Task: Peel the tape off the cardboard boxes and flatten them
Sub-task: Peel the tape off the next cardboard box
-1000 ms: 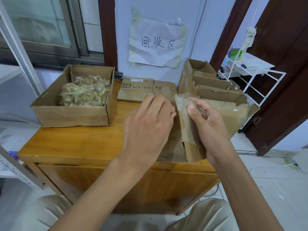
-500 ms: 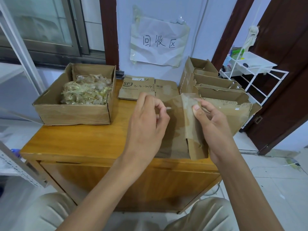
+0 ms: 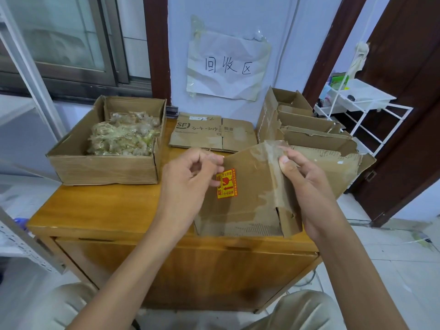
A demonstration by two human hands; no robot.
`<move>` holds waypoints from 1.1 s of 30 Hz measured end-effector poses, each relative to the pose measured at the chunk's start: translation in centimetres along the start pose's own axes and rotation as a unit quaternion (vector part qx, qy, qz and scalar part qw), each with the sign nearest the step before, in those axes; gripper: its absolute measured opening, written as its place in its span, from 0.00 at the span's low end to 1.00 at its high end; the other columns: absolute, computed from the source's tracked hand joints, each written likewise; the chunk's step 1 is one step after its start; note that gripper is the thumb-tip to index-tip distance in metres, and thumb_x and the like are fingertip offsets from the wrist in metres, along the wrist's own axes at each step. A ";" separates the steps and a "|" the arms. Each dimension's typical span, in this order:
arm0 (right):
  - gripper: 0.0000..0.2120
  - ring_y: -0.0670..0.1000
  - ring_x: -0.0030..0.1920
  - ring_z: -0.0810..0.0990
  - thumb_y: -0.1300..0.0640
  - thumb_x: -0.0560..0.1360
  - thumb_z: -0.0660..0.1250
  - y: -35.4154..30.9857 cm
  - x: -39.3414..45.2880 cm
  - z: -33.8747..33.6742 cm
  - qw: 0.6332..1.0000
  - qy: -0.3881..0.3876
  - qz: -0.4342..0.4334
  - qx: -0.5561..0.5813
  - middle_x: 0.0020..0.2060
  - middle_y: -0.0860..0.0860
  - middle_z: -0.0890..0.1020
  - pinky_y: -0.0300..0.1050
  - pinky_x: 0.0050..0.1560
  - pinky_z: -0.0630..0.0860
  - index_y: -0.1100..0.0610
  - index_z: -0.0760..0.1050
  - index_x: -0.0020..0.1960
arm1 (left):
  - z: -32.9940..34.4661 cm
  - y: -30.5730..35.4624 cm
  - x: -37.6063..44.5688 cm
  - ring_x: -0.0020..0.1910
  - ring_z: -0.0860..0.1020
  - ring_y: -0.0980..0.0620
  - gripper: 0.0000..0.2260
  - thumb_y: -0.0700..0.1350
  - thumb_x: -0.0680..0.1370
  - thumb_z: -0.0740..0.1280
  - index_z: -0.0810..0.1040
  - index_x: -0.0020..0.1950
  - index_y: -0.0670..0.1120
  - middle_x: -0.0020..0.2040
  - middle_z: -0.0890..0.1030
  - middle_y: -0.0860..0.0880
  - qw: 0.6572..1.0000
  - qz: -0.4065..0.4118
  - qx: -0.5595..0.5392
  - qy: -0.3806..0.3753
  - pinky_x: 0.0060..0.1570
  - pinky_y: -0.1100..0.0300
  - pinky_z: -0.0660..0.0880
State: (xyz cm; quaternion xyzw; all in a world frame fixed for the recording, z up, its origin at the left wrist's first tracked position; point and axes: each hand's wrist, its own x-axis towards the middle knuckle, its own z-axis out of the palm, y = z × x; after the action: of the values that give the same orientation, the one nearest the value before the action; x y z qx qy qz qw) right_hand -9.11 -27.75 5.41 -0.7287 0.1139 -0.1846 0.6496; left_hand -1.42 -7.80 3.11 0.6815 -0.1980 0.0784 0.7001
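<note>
Centre of frame, over the front edge of the yellow-brown wooden cabinet (image 3: 100,206): I see the flattened brown cardboard box with a yellow-and-red sticker (image 3: 250,198), held tilted up between both hands. Right hand (image 3: 307,186) grips its right side, thumb pressed on the front face near the top corner, fingers curled behind. A clear tape strip (image 3: 273,151) runs down that edge by the thumb. Left hand (image 3: 188,186) is at the box's upper left edge, fingers curled, tips pinched together; I can't tell whether they have tape or just the edge. Upper left of frame: open cardboard tray full of crumpled clear tape (image 3: 107,160). Behind centre: flat folded cardboard marked SF (image 3: 212,134). Upper right: stack of open torn cardboard boxes (image 3: 309,129).
</note>
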 end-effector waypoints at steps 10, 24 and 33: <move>0.13 0.51 0.57 0.87 0.52 0.85 0.64 -0.5 0.1 0.4 1.000 -0.023 -0.003 -0.012 0.55 0.50 0.88 0.53 0.62 0.81 0.48 0.79 0.69 | -0.4 -0.7 1.2 0.27 0.73 0.45 0.13 0.29 0.77 0.56 0.75 0.37 0.38 0.30 0.73 0.44 0.995 0.026 -0.092 -0.042 0.28 0.56 0.72; 0.11 0.42 0.55 0.85 0.49 0.82 0.67 -5.5 3.4 4.9 0.984 -0.048 -0.114 -0.127 0.53 0.41 0.87 0.43 0.57 0.82 0.43 0.78 0.65 | -6.6 0.2 2.6 0.25 0.72 0.45 0.20 0.43 0.85 0.56 0.70 0.33 0.49 0.28 0.69 0.47 0.995 0.017 -0.075 -0.061 0.34 0.56 0.72; 0.16 0.51 0.65 0.78 0.43 0.85 0.60 -3.1 4.1 12.2 0.759 -0.123 -0.214 -0.603 0.69 0.39 0.75 0.50 0.55 0.73 0.38 0.68 0.72 | -9.2 0.8 2.8 0.30 0.80 0.49 0.10 0.44 0.83 0.64 0.82 0.51 0.39 0.46 0.86 0.44 0.997 0.052 -0.038 -0.041 0.31 0.57 0.77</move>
State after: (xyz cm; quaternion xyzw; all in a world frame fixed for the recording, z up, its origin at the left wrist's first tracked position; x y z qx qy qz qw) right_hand -0.58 -17.97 7.87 -0.9916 -0.0375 -0.1208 0.0282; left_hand 2.42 0.84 5.00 0.6456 -0.2650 0.0788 0.7119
